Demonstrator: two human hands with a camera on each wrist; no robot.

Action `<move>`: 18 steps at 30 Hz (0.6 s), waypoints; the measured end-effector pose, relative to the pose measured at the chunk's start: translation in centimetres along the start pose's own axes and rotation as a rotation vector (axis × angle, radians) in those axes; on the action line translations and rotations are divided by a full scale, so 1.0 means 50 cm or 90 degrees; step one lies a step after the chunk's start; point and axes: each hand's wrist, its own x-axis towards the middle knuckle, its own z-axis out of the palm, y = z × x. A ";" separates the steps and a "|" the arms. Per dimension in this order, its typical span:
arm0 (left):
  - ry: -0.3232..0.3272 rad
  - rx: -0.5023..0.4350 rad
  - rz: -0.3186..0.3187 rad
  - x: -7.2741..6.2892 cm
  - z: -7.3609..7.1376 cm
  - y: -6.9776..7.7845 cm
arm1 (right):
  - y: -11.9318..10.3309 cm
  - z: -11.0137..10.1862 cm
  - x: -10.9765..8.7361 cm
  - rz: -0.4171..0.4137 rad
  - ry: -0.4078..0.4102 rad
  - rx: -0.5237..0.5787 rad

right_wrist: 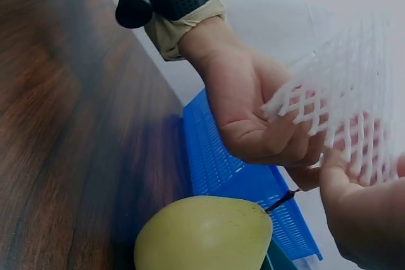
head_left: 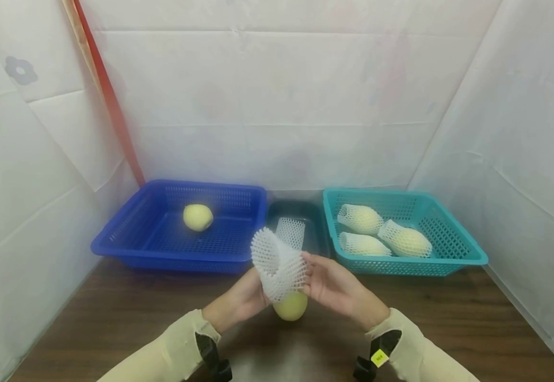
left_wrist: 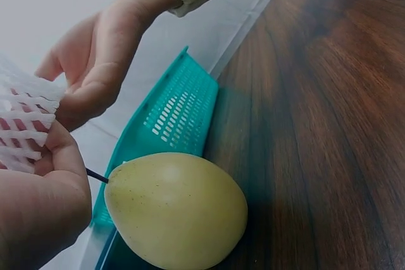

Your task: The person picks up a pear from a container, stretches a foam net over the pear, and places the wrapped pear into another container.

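Between my two hands is a white foam fruit net, its mesh mouth spread open. My left hand grips its left side, and my right hand pinches its right edge with thumb and fingers. Both wrist views show the fingertips at the net's lower rim. Just below the net sits a yellow-green pear, outside it and nearer to me. In the left wrist view the pear lies on its side, its dark stem toward the hands. The right wrist view shows the same pear, partly cut off by the frame.
A blue basket at left holds one bare pear. The teal basket at right holds several net-wrapped pears. Between them a dark tray contains another foam net. White sheeting surrounds the brown wooden table.
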 end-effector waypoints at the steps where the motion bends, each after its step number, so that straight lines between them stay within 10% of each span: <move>1: 0.004 0.000 -0.005 0.002 0.000 0.000 | -0.002 -0.001 0.000 -0.010 -0.003 0.020; 18: 0.160 0.040 -0.018 0.003 -0.033 -0.033 | 0.014 -0.051 -0.009 0.037 0.075 -0.006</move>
